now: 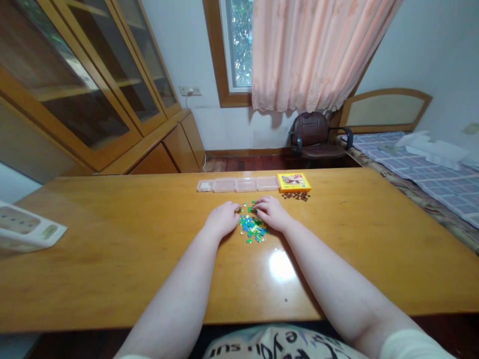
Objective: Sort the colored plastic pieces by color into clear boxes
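Observation:
A loose pile of small blue, green, yellow and white plastic pieces [254, 228] lies on the wooden table [149, 259], between my two hands. My left hand [223, 218] rests at the pile's left edge, fingers curled together with the thumb; a tiny yellow-green bit shows at the tips, too small to name. On the other side, my right hand [273, 213] bends its fingers and thumb together over the pile's upper right edge. Small green pieces [250, 209] lie by its fingertips; what it pinches is too small to make out.
Behind the hands lies a clear compartment tray [246, 185], beside a yellow box [294, 182]. Small brown pieces [295, 196] are scattered in front of the box. A white slotted object [30, 227] stands at the table's left. Beyond the table is an office chair [312, 134].

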Action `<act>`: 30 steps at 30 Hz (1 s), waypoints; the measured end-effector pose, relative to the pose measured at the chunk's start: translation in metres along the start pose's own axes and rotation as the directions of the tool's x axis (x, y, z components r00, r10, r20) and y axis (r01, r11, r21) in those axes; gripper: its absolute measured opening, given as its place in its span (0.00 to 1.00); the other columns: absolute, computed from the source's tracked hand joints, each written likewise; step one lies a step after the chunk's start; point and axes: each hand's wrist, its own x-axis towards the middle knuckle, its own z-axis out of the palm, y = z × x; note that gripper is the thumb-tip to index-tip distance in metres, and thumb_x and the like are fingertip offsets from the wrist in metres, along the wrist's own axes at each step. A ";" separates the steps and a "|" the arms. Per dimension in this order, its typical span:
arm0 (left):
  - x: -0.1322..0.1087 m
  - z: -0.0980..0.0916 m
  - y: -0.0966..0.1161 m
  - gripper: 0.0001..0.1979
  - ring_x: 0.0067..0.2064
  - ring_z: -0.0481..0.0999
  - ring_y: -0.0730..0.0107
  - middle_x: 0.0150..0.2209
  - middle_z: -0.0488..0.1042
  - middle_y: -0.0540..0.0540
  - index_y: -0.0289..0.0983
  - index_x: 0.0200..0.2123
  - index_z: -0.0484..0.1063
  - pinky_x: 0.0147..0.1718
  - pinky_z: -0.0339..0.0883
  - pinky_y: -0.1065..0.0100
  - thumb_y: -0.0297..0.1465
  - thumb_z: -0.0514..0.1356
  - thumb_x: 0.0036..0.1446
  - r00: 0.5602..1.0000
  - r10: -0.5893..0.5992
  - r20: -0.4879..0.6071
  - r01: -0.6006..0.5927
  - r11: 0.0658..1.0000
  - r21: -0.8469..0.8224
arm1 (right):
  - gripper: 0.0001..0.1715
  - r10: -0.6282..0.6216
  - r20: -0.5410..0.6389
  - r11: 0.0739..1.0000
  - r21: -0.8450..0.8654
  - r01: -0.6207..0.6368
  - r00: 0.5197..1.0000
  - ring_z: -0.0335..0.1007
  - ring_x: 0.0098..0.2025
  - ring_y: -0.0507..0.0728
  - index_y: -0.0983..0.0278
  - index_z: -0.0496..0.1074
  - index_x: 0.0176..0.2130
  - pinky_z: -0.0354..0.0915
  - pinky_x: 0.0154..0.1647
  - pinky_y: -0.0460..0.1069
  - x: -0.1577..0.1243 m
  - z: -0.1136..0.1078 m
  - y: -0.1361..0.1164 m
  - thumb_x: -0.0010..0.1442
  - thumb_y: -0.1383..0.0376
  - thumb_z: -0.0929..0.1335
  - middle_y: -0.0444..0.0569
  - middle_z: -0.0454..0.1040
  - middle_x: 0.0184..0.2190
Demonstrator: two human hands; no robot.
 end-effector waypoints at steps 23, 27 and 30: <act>0.000 0.002 0.002 0.15 0.41 0.74 0.65 0.40 0.75 0.46 0.43 0.40 0.77 0.41 0.66 0.69 0.29 0.51 0.56 0.995 0.074 0.068 -0.072 0.997 -0.025 | 0.12 0.028 0.009 0.999 0.020 -0.028 1.000 0.65 0.48 0.58 0.61 0.78 0.40 0.57 0.53 0.56 0.001 -0.002 -0.002 0.61 0.65 0.65 0.51 0.75 0.43; 0.000 0.000 0.004 0.14 0.42 0.74 0.65 0.41 0.75 0.44 0.40 0.40 0.75 0.42 0.66 0.68 0.30 0.51 0.56 0.999 -0.008 0.039 0.009 1.000 -0.014 | 0.12 0.025 0.021 0.999 0.020 -0.025 0.999 0.66 0.48 0.58 0.61 0.78 0.40 0.57 0.53 0.56 0.001 -0.001 -0.001 0.61 0.64 0.65 0.51 0.75 0.43; 0.000 0.000 0.005 0.16 0.45 0.74 0.62 0.44 0.74 0.42 0.38 0.45 0.73 0.45 0.66 0.66 0.28 0.51 0.56 0.996 -0.093 -0.009 0.093 0.996 0.011 | 0.12 0.021 0.019 1.000 0.022 -0.022 1.000 0.66 0.48 0.58 0.61 0.78 0.40 0.57 0.53 0.56 0.001 -0.002 -0.002 0.62 0.64 0.64 0.51 0.75 0.43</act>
